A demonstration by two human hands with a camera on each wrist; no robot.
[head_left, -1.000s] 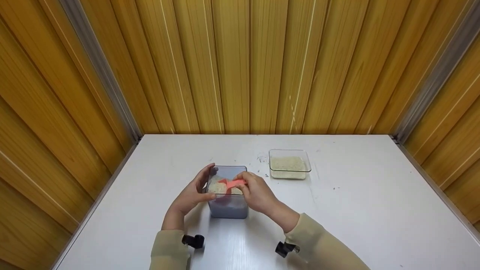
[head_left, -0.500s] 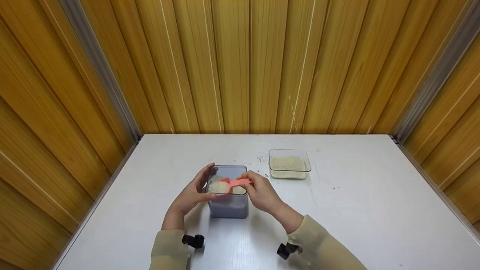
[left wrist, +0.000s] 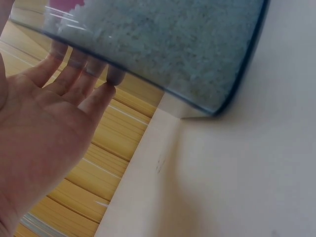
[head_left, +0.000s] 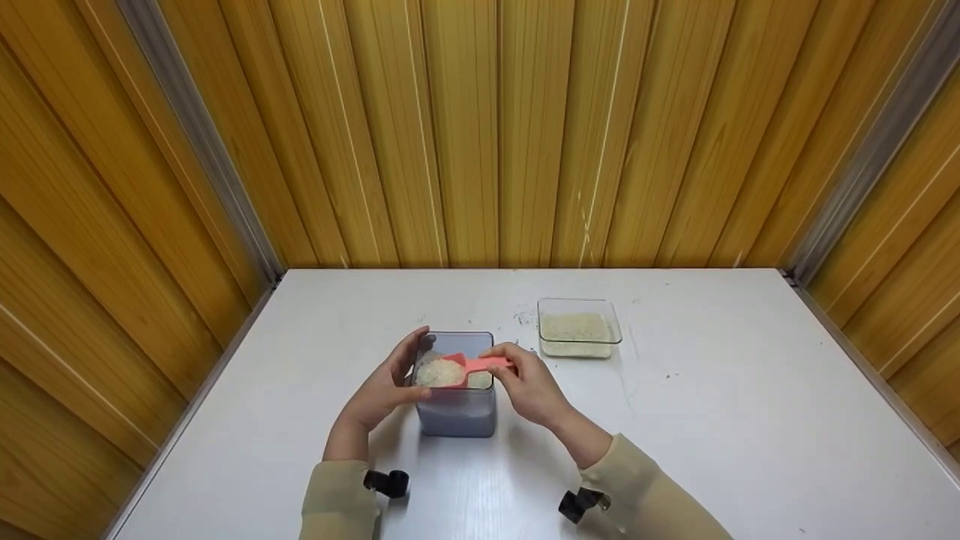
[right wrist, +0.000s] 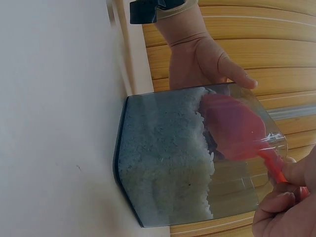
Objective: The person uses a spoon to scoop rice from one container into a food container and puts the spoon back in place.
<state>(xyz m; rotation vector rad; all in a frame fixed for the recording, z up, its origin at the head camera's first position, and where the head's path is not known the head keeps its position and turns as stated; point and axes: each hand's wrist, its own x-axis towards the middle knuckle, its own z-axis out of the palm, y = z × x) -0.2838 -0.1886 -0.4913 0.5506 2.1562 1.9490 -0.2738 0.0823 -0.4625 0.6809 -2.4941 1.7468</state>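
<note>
A translucent blue-grey container [head_left: 457, 417] of white rice [right wrist: 165, 158] stands upright on the table. My left hand [head_left: 376, 396] steadies its left side, the thumb at the near rim and the other fingers against the wall in the left wrist view. My right hand [head_left: 531, 385] pinches the handle of a pink-red scoop [head_left: 478, 364] at the container's right rim. The scoop's bowl is inside the container, heaped with rice, just above the rice surface in the right wrist view.
A clear rectangular dish [head_left: 577, 307] of rice stands behind and to the right of the container. The white table [head_left: 720, 420] has small dark marks. Wood-patterned walls [head_left: 525, 150] enclose its back and sides.
The scoop has risen out of the rice and levelled, its bowl now full. My right hand has shifted slightly to the right with it. The left hand and container have stayed put.
</note>
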